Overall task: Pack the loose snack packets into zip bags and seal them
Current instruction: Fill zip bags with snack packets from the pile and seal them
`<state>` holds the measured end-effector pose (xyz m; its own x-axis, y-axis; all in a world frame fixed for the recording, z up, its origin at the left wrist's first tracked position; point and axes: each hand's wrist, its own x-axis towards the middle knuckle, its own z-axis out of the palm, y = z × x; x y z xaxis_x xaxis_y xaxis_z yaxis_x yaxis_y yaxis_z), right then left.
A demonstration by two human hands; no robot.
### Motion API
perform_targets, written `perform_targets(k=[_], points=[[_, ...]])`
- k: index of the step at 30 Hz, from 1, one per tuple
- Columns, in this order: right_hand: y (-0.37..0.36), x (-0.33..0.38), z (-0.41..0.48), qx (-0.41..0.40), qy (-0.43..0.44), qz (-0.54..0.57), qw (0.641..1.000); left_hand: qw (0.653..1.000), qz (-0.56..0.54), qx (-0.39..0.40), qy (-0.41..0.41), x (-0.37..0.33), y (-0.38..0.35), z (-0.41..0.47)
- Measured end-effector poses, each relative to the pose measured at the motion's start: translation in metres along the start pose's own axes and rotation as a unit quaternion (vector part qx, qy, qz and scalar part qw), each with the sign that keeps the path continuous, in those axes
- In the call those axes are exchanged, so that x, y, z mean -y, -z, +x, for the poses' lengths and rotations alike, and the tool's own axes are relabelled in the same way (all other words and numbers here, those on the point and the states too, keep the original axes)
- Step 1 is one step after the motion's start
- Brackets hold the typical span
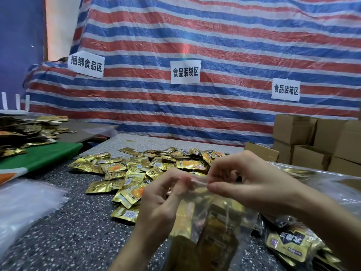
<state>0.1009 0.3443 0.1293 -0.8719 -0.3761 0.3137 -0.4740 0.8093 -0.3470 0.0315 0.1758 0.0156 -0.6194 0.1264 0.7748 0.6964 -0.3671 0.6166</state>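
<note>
A clear zip bag [213,222] filled with gold snack packets hangs upright in front of me. My left hand [162,200] pinches the left end of its zip strip. My right hand [248,178] pinches the strip just to the right of it, thumb against forefinger. Behind my hands a heap of loose gold snack packets [140,167] lies spread over the speckled grey table [74,231]. Filled bags [289,241] lie at the lower right under my right forearm.
A stack of empty clear zip bags [25,204] lies at the left. Farther left a green board [39,155] carries more gold packets [25,132]. Cardboard boxes [316,141] are piled at the back right. A striped tarp [214,65] with paper labels hangs behind.
</note>
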Motion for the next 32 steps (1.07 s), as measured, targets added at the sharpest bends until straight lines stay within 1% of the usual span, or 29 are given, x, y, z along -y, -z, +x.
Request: perform_targets(k=[3, 7, 11, 13, 16, 20, 22, 25, 27, 32], points=[[-0.004, -0.001, 0.0, -0.023, 0.002, 0.005, 1.0, 0.999, -0.017, 0.009, 0.031, -0.003, 0.001, -0.001], [-0.007, -0.004, 0.0, -0.036, 0.008, 0.007, 0.999, 1.0, 0.002, 0.009, 0.008, -0.002, -0.001, 0.0], [-0.008, -0.007, -0.002, -0.025, 0.004, 0.022, 0.999, 1.0, 0.011, -0.002, 0.007, 0.001, 0.001, -0.002], [-0.007, -0.01, -0.004, -0.019, -0.004, 0.022, 1.0, 0.999, 0.013, -0.021, 0.019, 0.001, 0.002, -0.002], [-0.006, -0.014, -0.006, -0.024, -0.01, 0.02, 0.999, 0.999, -0.011, -0.042, 0.032, 0.001, 0.003, -0.001], [-0.011, -0.016, -0.006, -0.038, -0.007, 0.01, 0.999, 0.997, -0.034, -0.026, 0.062, -0.002, 0.002, -0.002], [-0.011, -0.016, -0.005, -0.045, -0.003, 0.014, 0.999, 0.997, -0.016, -0.022, 0.071, -0.002, 0.0, -0.002], [-0.011, -0.016, -0.005, -0.037, 0.002, 0.017, 0.999, 0.997, -0.024, -0.038, 0.062, -0.003, -0.003, -0.001], [-0.01, -0.016, -0.006, -0.032, 0.002, 0.025, 0.999, 0.998, -0.02, -0.033, 0.053, -0.003, -0.003, -0.001], [-0.005, -0.025, -0.01, -0.031, -0.009, 0.04, 0.999, 0.997, -0.016, -0.048, 0.057, 0.0, 0.002, 0.0]])
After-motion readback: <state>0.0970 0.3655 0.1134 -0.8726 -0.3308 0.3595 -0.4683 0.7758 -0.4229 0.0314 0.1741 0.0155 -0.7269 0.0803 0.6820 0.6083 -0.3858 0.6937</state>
